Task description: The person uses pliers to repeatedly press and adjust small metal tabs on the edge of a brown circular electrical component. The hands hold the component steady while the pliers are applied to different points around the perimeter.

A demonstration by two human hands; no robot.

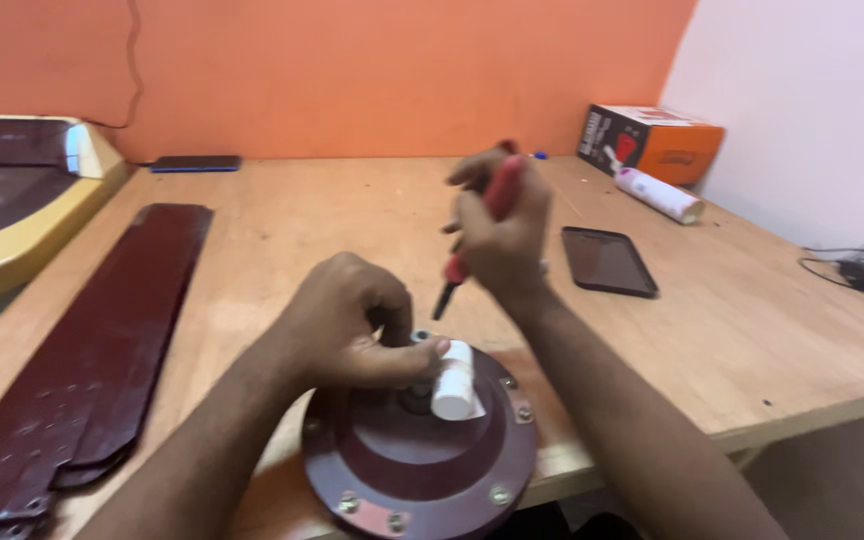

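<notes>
A dark maroon round fan motor housing lies at the near edge of the wooden table. My left hand rests on its hub and pinches a small white cylinder lying on top. My right hand is raised just behind the housing and grips a red-handled screwdriver with its dark tip pointing down toward the hub.
Several dark maroon fan blades lie stacked at the left. A black phone lies right of my hands. An orange and black box and a white tube sit at the back right. Another phone lies by the wall.
</notes>
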